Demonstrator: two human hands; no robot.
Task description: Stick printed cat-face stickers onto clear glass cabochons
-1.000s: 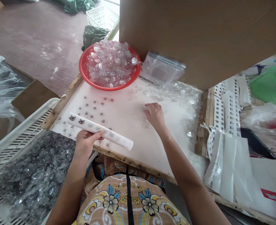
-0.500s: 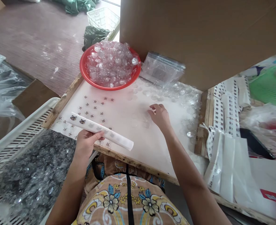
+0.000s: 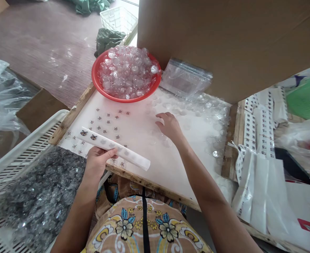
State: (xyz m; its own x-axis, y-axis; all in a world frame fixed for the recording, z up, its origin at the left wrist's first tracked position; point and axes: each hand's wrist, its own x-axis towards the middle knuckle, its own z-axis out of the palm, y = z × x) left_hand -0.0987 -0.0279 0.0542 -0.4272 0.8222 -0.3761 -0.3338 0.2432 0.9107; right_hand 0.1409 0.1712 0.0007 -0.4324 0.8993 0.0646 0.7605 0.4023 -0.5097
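My left hand [image 3: 98, 162] grips a folded white sticker strip [image 3: 137, 159] near the front edge of the white work surface [image 3: 168, 172]. Two printed cat faces show at the strip's left end, and fainter ones show through the paper. Over the middle of the surface is my right hand [image 3: 170, 127], thumb and fingers apart, with nothing visible between them. Below and around it lie clear round discs [image 3: 215, 121], spread mostly to the right and back. Several small cat-face pieces [image 3: 108, 122] are spaced out on the left side, behind the strip.
A red basin [image 3: 126, 99] heaped with clear discs stands at the back left. Beside it lies a clear plastic bag [image 3: 185, 79] against a tall cardboard panel [image 3: 218, 45]. A white basket [image 3: 45, 130] of shiny pieces sits left; banded sticker strips [image 3: 265, 130] lie right.
My right hand has moved left and slightly away from me across the surface, its thumb and fingers now further apart. My left hand still holds the strip in about the same place.
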